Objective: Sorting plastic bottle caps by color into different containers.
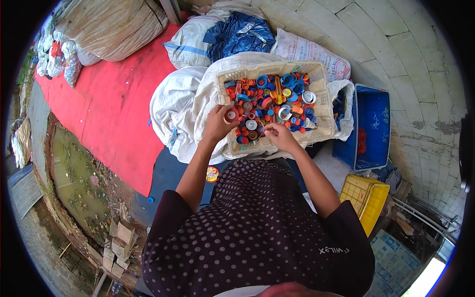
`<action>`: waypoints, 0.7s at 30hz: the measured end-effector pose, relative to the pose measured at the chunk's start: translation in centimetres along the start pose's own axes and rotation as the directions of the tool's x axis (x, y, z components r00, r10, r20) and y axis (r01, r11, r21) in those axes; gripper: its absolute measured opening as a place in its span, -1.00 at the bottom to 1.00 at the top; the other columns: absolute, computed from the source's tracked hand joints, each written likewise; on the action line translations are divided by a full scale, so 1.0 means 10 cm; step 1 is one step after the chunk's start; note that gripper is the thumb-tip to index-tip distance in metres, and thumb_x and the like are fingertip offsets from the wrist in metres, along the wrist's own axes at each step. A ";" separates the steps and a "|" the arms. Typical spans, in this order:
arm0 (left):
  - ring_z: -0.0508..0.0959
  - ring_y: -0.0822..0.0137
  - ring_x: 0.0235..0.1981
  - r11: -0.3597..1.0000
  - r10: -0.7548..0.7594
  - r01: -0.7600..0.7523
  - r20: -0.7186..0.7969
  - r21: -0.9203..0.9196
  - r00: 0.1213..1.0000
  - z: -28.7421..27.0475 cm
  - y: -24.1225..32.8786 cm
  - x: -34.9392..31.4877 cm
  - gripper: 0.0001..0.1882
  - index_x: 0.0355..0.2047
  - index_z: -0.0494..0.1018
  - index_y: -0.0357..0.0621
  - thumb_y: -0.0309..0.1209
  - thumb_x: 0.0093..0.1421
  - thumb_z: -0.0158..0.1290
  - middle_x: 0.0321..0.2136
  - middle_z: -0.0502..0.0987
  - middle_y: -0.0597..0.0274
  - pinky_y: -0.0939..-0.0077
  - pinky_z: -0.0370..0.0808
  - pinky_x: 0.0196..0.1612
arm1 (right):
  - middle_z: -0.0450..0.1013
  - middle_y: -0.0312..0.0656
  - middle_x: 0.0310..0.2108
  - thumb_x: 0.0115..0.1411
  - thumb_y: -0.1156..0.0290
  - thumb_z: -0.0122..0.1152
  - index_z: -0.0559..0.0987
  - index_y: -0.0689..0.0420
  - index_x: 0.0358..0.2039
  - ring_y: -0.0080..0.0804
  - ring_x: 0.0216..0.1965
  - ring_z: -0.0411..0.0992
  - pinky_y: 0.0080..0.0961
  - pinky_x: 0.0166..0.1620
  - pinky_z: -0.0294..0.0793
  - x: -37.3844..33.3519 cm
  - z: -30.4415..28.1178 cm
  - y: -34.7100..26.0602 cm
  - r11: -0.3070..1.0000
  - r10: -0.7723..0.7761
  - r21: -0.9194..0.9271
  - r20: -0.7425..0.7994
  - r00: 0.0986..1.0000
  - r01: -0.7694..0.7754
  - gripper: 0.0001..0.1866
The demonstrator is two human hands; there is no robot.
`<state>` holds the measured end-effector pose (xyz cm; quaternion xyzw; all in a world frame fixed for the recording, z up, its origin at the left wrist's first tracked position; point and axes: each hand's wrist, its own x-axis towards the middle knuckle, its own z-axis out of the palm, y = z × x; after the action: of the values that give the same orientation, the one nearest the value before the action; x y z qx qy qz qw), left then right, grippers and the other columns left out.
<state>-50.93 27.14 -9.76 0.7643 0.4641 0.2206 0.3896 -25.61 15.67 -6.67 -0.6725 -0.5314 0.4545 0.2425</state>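
Observation:
A cream plastic crate (322, 94) full of loose plastic bottle caps (271, 101), mostly red, orange and blue, sits in front of me on white sacks. At its near left corner my left hand (217, 123) is closed on a round red cap (231, 115) with a pale centre. My right hand (283, 138) is over the near edge, its thumb and fingertips pinched together. A thin pale ring shows by those fingertips, but what they hold is too small to make out. Among the caps lie a silvery round lid (251, 124) and a white-rimmed one (308, 97).
White sacks (173, 99) surround the crate on the left. A blue crate (373, 128) stands to the right, with a yellow crate (363, 198) nearer me. A stone block wall (396, 54) curves behind. Red sheeting (114, 114) covers the ground at left, beside a muddy pool (74, 173).

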 end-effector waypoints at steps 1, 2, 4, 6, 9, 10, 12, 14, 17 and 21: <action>0.50 0.08 -0.13 0.993 -0.042 0.038 -0.033 -0.109 0.999 -0.04 0.00 -0.08 -0.40 -0.04 0.48 -0.10 -0.26 -0.13 0.36 -0.17 0.48 0.09 0.25 0.45 -0.07 | 0.48 -0.13 -0.26 0.20 0.37 0.19 0.56 0.16 -0.16 -0.26 -0.24 0.50 -0.41 -0.14 0.48 0.11 0.08 0.05 0.997 0.035 -0.075 0.124 0.992 -0.025 -0.77; 0.53 0.08 -0.19 0.991 -0.030 0.017 -0.100 -0.132 0.995 -0.07 0.00 -0.17 -0.43 -0.09 0.49 -0.21 -0.27 -0.11 0.38 -0.20 0.48 0.04 0.31 0.51 -0.14 | 0.49 -0.12 -0.27 0.21 0.35 0.19 0.56 0.17 -0.15 -0.28 -0.24 0.50 -0.38 -0.15 0.48 0.21 0.14 0.11 0.988 0.073 -0.151 0.245 0.967 -0.037 -0.76; 0.53 0.11 -0.19 0.977 -0.110 0.093 -0.082 -0.191 0.990 -0.15 0.04 -0.39 -0.42 -0.09 0.48 -0.23 -0.26 -0.11 0.38 -0.21 0.48 0.04 0.32 0.51 -0.13 | 0.50 -0.11 -0.26 0.21 0.30 0.18 0.55 0.16 -0.15 -0.23 -0.21 0.50 -0.34 -0.14 0.48 0.38 0.23 0.24 0.952 0.053 -0.301 0.324 0.945 0.050 -0.74; 0.52 0.15 -0.20 0.947 -0.216 0.206 -0.013 -0.246 0.976 -0.26 0.11 -0.57 -0.42 -0.09 0.48 -0.28 -0.26 -0.09 0.38 -0.23 0.47 0.04 0.36 0.50 -0.14 | 0.49 -0.09 -0.12 0.23 0.20 0.11 0.48 0.09 -0.01 -0.09 -0.12 0.49 -0.21 -0.09 0.48 0.62 0.31 0.39 0.847 0.135 -0.514 0.455 0.880 0.136 -0.64; 0.53 0.16 -0.18 0.927 -0.278 0.252 -0.061 -0.278 0.959 -0.28 0.06 -0.91 -0.42 -0.10 0.47 -0.28 -0.25 -0.10 0.39 -0.21 0.47 0.04 0.36 0.50 -0.12 | 0.34 -0.13 0.12 0.24 0.19 0.08 0.38 0.02 0.11 -0.08 -0.10 0.48 -0.16 -0.08 0.50 0.83 0.45 0.31 0.704 0.258 -0.704 0.372 0.892 0.091 -0.56; 0.53 0.16 -0.18 0.925 -0.283 0.255 -0.062 -0.281 0.957 -0.31 0.07 -1.01 -0.42 -0.10 0.47 -0.28 -0.25 -0.10 0.39 -0.21 0.47 0.04 0.36 0.50 -0.12 | 0.14 -0.09 0.26 0.26 0.20 0.03 0.29 -0.03 0.18 0.01 -0.07 0.46 -0.12 -0.10 0.52 0.87 0.46 0.18 0.698 0.320 -0.715 0.347 0.881 0.028 -0.51; 0.54 0.15 -0.16 0.940 -0.310 0.301 -0.036 -0.160 0.950 -0.42 0.22 -1.13 -0.41 -0.09 0.46 -0.28 -0.25 -0.09 0.39 -0.19 0.47 0.04 0.33 0.50 -0.09 | 0.11 -0.05 0.27 0.27 0.22 0.02 0.30 -0.02 0.18 0.03 -0.06 0.46 -0.11 -0.12 0.52 1.00 0.60 0.43 0.673 0.312 -0.739 0.243 0.918 -0.033 -0.53; 0.54 0.16 -0.15 0.938 -0.315 0.309 -0.016 -0.158 0.949 -0.38 0.19 -1.29 -0.41 -0.09 0.46 -0.28 -0.25 -0.09 0.39 -0.18 0.47 0.04 0.33 0.50 -0.08 | 0.08 0.03 0.27 0.28 0.27 -0.01 0.31 -0.01 0.20 0.06 -0.05 0.45 -0.08 -0.15 0.53 1.14 0.78 0.53 0.623 0.323 -0.775 0.138 0.936 -0.101 -0.53; 0.53 0.16 -0.14 0.927 -0.336 0.333 0.014 -0.174 0.942 -0.33 0.22 -1.47 -0.39 -0.07 0.45 -0.27 -0.24 -0.09 0.39 -0.16 0.47 0.05 0.34 0.50 -0.07 | 0.14 0.01 0.23 0.26 0.32 -0.01 0.36 0.00 0.18 0.02 -0.09 0.49 -0.05 -0.16 0.51 1.30 1.03 0.54 0.568 0.327 -0.816 0.105 0.939 -0.107 -0.55; 0.53 0.17 -0.14 0.902 -0.368 0.370 0.051 -0.222 0.928 -0.27 0.23 -1.47 -0.38 -0.08 0.45 -0.28 -0.24 -0.10 0.40 -0.19 0.47 0.04 0.36 0.49 -0.06 | 0.26 -0.04 0.16 0.24 0.32 0.02 0.43 0.09 0.05 -0.05 -0.17 0.54 -0.08 -0.18 0.48 1.36 1.15 0.62 0.457 0.261 -0.888 0.074 0.963 -0.056 -0.63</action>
<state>-58.54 14.64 -5.91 0.6140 0.5704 0.1917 0.5108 -32.23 24.63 -21.84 -0.6985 -0.6449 0.2028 -0.2347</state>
